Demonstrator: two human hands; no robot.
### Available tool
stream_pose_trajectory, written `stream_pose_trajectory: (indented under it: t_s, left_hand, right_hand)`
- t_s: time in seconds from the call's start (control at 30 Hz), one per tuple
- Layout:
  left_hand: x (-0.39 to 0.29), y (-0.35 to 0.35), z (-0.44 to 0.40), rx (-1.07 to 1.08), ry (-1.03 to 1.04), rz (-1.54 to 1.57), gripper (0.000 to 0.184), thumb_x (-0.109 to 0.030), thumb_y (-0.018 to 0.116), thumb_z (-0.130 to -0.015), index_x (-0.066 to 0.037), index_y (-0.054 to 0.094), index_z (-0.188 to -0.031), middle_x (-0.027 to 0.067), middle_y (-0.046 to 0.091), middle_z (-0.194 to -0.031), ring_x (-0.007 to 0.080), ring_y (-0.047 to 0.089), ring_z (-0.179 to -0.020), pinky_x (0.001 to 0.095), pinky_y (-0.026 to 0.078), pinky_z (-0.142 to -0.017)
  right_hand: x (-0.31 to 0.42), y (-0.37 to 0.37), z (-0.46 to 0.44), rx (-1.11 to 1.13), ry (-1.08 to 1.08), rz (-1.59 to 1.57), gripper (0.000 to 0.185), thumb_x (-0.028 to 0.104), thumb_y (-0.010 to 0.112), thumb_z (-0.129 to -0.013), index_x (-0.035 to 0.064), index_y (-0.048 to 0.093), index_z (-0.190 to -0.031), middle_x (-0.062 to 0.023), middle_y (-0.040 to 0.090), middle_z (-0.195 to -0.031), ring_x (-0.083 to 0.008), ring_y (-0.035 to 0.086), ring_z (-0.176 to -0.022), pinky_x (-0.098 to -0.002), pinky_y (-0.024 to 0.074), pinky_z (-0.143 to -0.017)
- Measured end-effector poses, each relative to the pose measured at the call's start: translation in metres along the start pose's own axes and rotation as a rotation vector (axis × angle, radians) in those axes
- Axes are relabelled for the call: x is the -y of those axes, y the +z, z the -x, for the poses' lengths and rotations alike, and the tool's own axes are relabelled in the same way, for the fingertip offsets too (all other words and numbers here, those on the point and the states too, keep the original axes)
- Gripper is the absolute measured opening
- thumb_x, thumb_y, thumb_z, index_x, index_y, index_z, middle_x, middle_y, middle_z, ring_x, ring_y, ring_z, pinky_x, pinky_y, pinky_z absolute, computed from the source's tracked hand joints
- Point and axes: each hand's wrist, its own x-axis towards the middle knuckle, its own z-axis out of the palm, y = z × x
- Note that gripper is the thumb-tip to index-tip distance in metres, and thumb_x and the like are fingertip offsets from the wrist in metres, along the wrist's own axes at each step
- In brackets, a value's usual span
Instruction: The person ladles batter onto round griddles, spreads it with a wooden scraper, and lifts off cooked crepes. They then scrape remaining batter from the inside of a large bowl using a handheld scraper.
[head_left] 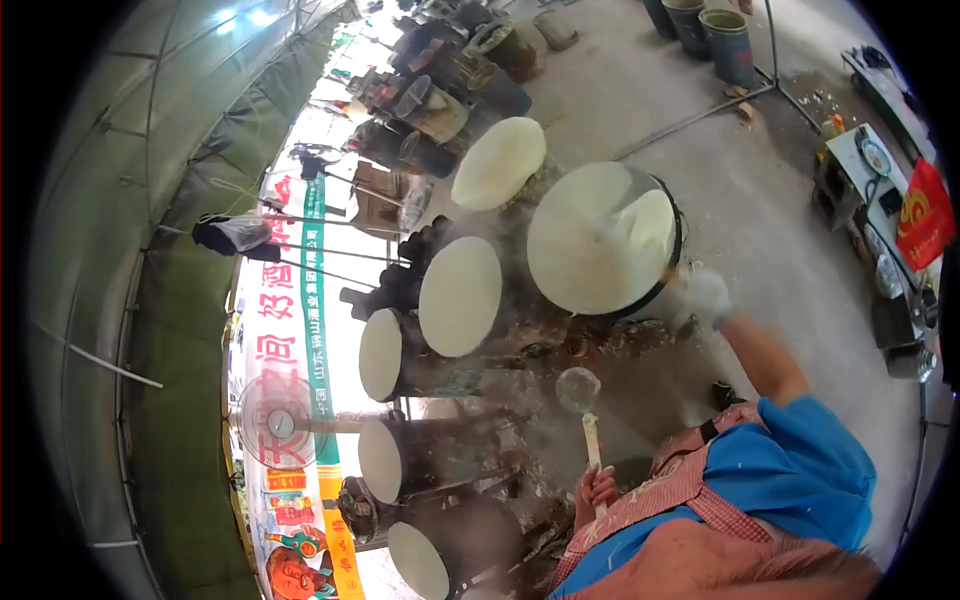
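Note:
My left hand (598, 486) is closed around the wooden handle of a ladle (578, 390). Its round, pale head points away from me, over the floor in front of the apron. My right hand (706, 295), in a whitish glove, reaches to the near right rim of a large round griddle (660, 292). Blur and steam hide what the fingers do there. A thin pale pancake (565, 250) covers the griddle. On its right side a brighter, whiter patch (645, 232) looks like a fold or loose flap.
Several more griddles with pale round sheets (460, 295) stand to the left, beside a fan (284, 424) and a printed banner (290, 330). Buckets (728, 48) stand at the top. A low table (865, 165) and a red bag (920, 215) are on the right.

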Motion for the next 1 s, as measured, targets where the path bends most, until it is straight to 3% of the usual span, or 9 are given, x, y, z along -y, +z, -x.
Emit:
stream_pose_trajectory:
  t_s: [0.1,0.2,0.27,0.37,0.53,0.63,0.77,0.83,1.0]
  left_hand:
    - [-0.014,-0.008,-0.031,0.214,-0.186,-0.099,0.018,-0.021,0.039,-0.098,-0.007,0.049,-0.093,-0.0005,0.03,-0.057,0.0074,0.033,-0.041,0.0215,0.031,-0.037]
    - [-0.008,-0.006,-0.032,-0.008,0.016,-0.061,0.021,-0.021,0.042,-0.097,-0.01,0.047,-0.115,-0.0005,0.033,-0.059,0.0076,0.033,-0.041,0.022,0.032,-0.038]
    - [-0.017,-0.025,-0.037,-0.012,-0.023,-0.022,0.03,-0.019,0.043,-0.096,-0.012,0.043,-0.126,-0.0007,0.034,-0.06,0.0079,0.034,-0.042,0.0223,0.032,-0.038]
    - [0.008,0.015,-0.029,-0.032,0.093,-0.131,0.04,-0.015,0.044,-0.095,-0.014,0.036,-0.135,-0.0006,0.034,-0.061,0.0083,0.034,-0.043,0.0224,0.033,-0.037]
    - [-0.016,0.018,-0.017,0.087,0.133,-0.075,0.047,-0.012,0.043,-0.095,-0.018,0.031,-0.14,0.0009,0.035,-0.063,0.0085,0.036,-0.044,0.0214,0.035,-0.037]
    - [-0.028,0.025,-0.019,0.131,0.171,0.022,0.051,-0.011,0.043,-0.095,-0.021,0.027,-0.142,0.0018,0.035,-0.064,0.0087,0.037,-0.045,0.0208,0.036,-0.037]
    - [-0.027,0.022,-0.01,0.201,0.205,-0.018,0.054,-0.008,0.041,-0.095,-0.022,0.025,-0.144,0.0039,0.036,-0.066,0.0088,0.04,-0.047,0.0214,0.042,-0.042]
    - [-0.034,0.016,-0.007,0.177,0.216,-0.088,0.054,-0.007,0.04,-0.094,-0.021,0.025,-0.144,0.004,0.036,-0.066,0.0088,0.041,-0.048,0.022,0.043,-0.043]
    - [-0.054,0.015,-0.009,0.097,0.191,0.001,0.054,-0.007,0.041,-0.094,-0.021,0.026,-0.144,0.003,0.036,-0.066,0.0097,0.04,-0.046,0.0213,0.042,-0.043]
  right_hand:
    - [-0.038,0.003,0.039,0.055,0.045,-0.082,0.036,0.045,0.05,-0.085,0.0124,0.066,-0.091,-0.016,0.064,-0.087,-0.0336,0.062,-0.078,-0.0422,0.0494,-0.064]
    - [-0.05,-0.059,-0.017,0.132,0.353,-0.206,0.043,0.048,0.046,-0.087,0.0138,0.065,-0.104,-0.0167,0.064,-0.094,-0.0326,0.063,-0.087,-0.042,0.049,-0.072]
    - [-0.048,-0.033,-0.112,-0.085,0.193,-0.217,0.042,0.043,0.044,-0.088,0.0112,0.064,-0.106,-0.019,0.062,-0.104,-0.0358,0.058,-0.099,-0.044,0.0451,-0.085]
    - [-0.04,-0.029,-0.206,-0.035,0.25,-0.228,0.038,0.04,0.055,-0.08,0.0072,0.068,-0.093,-0.0181,0.065,-0.091,-0.0336,0.064,-0.085,-0.0435,0.0495,-0.073]
    - [0.008,-0.033,-0.093,0.078,0.511,-0.861,0.036,0.035,0.068,-0.071,0.0059,0.071,-0.092,-0.0167,0.068,-0.086,-0.0252,0.065,-0.072,-0.0364,0.051,-0.068]
    - [0.012,0.015,-0.067,0.009,0.087,-0.328,0.029,0.029,0.067,-0.072,0.0079,0.071,-0.092,-0.0102,0.069,-0.081,-0.0208,0.063,-0.068,-0.0346,0.0517,-0.064]
    - [-0.007,-0.064,-0.043,0.063,0.682,-1.17,0.024,0.024,0.064,-0.079,0.0012,0.068,-0.087,-0.0064,0.066,-0.069,-0.0164,0.062,-0.067,-0.0302,0.05,-0.062]
    - [0.013,-0.011,-0.014,-0.044,0.765,-1.209,0.02,0.024,0.065,-0.081,0.004,0.068,-0.082,-0.0029,0.054,-0.052,-0.0102,0.044,-0.035,-0.0264,0.0314,-0.031]
    - [0.021,-0.007,0.011,0.05,0.45,-0.865,0.021,0.022,0.063,-0.081,0.0047,0.07,-0.092,-0.0025,0.06,-0.065,-0.0119,0.055,-0.054,-0.0282,0.0435,-0.048]
